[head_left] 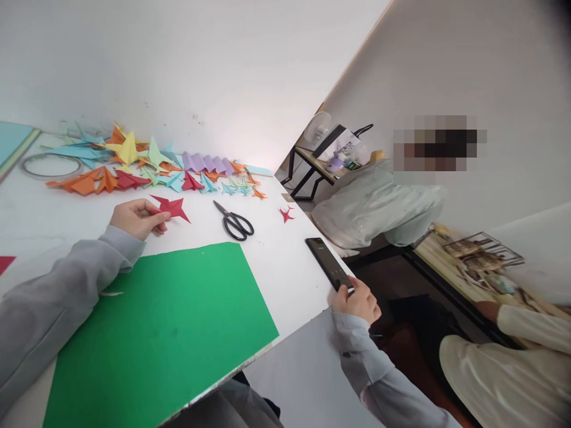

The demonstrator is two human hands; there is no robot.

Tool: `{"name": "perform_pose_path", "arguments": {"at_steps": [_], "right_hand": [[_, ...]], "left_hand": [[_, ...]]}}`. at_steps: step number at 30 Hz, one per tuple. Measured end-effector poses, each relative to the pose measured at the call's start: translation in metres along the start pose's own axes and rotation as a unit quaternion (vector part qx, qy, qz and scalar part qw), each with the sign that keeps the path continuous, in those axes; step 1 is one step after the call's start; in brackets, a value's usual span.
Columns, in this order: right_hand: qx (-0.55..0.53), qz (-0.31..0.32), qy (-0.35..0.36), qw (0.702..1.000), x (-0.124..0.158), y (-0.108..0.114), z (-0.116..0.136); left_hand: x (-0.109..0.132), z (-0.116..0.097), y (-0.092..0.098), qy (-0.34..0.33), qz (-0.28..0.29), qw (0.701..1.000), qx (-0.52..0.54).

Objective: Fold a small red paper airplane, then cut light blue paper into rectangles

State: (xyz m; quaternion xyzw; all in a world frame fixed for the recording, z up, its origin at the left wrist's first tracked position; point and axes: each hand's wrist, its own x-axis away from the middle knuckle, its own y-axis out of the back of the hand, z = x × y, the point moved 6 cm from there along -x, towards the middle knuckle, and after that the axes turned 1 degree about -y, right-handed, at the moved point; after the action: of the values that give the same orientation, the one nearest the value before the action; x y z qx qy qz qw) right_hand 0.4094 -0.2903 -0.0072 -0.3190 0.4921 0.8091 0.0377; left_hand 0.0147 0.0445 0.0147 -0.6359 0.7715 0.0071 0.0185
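Between the thumb and fingers of my left hand [139, 219] is a red origami crane [175, 207], its pointed tips sticking out to the right. My right hand [358, 301] grips the near end of a black smartphone [329, 264] at the table's right edge; the phone's screen is dark with faint marks. Black-handled scissors [234, 221] lie on the white table with blades pointing away to the left. A smaller red folded paper figure [286, 214] rests to their right. In front of me a green sheet [173, 333] covers part of the table.
Along the wall lie several colourful folded paper cranes [127, 148], a pleated purple paper [207, 163] and a roll of clear tape [51, 166]. Coloured sheets [15, 142] are stacked at far left. Two other people sit at the right, near a wooden table [446, 249].
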Motion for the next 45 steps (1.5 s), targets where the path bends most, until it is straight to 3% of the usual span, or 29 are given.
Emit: {"name": "perform_pose_path", "arguments": {"at_steps": [5, 9, 13, 16, 19, 23, 26, 29, 34, 36, 39, 41, 45], "right_hand": [[0.001, -0.015, 0.016, 1.000, 0.001, -0.001, -0.005], [-0.009, 0.009, 0.029, 1.000, -0.003, -0.007, -0.004], [-0.024, 0.011, 0.009, 1.000, -0.003, -0.004, 0.001], [-0.068, 0.000, 0.059, 0.996, 0.011, 0.007, 0.022], [-0.171, 0.034, 0.169, 0.970, 0.036, 0.023, 0.062], [-0.318, 0.104, 0.293, 0.896, 0.069, 0.048, 0.139], [-0.409, 0.225, 0.291, 0.835, 0.079, 0.044, 0.204], [-0.510, 0.344, 0.198, 0.763, 0.082, 0.017, 0.268], [-0.555, 0.541, -0.064, 0.629, 0.107, -0.051, 0.352], [-0.574, 0.591, -0.091, 0.560, 0.122, -0.062, 0.375], [-0.613, 0.647, -0.036, 0.451, 0.141, -0.060, 0.395], [-0.621, 0.659, -0.027, 0.424, 0.146, -0.062, 0.395], [-0.645, 0.646, -0.062, 0.404, 0.143, -0.072, 0.388]], "left_hand": [[0.000, -0.001, 0.000, 0.005, -0.002, 1.000, 0.005], [0.000, -0.002, 0.000, 0.007, -0.002, 1.000, -0.001], [0.000, -0.002, 0.001, 0.004, -0.004, 1.000, -0.009], [0.000, -0.002, 0.001, 0.008, -0.003, 1.000, -0.012], [0.001, -0.003, 0.000, 0.011, -0.004, 1.000, -0.014], [0.001, -0.003, 0.001, 0.001, -0.007, 1.000, -0.014], [0.001, 0.000, 0.000, -0.008, 0.001, 1.000, 0.016], [0.000, 0.005, 0.000, 0.000, 0.011, 0.999, 0.049], [-0.001, 0.009, -0.001, 0.004, 0.021, 0.997, 0.071], [-0.001, 0.010, -0.001, 0.007, 0.019, 0.997, 0.079], [-0.001, 0.011, -0.003, 0.003, 0.028, 0.995, 0.092], [-0.001, 0.011, -0.004, -0.001, 0.033, 0.995, 0.098], [-0.002, 0.013, -0.004, 0.005, 0.036, 0.996, 0.082]]}}
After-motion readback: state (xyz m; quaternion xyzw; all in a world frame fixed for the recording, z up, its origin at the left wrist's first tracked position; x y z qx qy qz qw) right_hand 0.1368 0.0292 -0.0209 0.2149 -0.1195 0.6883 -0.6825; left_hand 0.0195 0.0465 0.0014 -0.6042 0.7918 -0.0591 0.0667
